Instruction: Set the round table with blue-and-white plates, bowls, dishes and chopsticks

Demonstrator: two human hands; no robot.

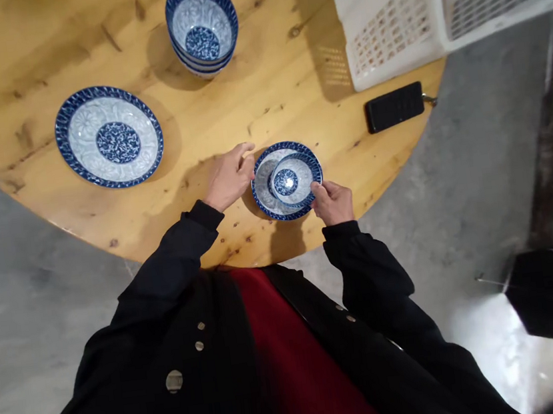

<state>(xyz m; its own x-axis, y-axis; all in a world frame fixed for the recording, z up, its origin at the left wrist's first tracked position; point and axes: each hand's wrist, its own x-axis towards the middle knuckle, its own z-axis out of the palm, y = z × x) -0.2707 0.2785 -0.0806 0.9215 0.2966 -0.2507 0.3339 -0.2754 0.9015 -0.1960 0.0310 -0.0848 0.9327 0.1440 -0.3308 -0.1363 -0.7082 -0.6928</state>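
Near the table's front edge lies a blue-and-white plate (264,198). Over it is a smaller blue-and-white dish (299,192), off to the plate's right side. My right hand (334,202) pinches the small dish by its right rim, thumb on top. At the plate's left rim is my left hand (233,175), fingers apart and partly curled; whether it touches the rim is hard to tell. Whether the small dish rests on the plate or is held just above it I cannot tell.
A larger patterned plate (81,140) sits at the left, and stacked bowls (205,34) stand farther back. To the right are a black phone (394,107) and a white plastic basket (391,32). The wooden table (265,114) has a curved front edge.
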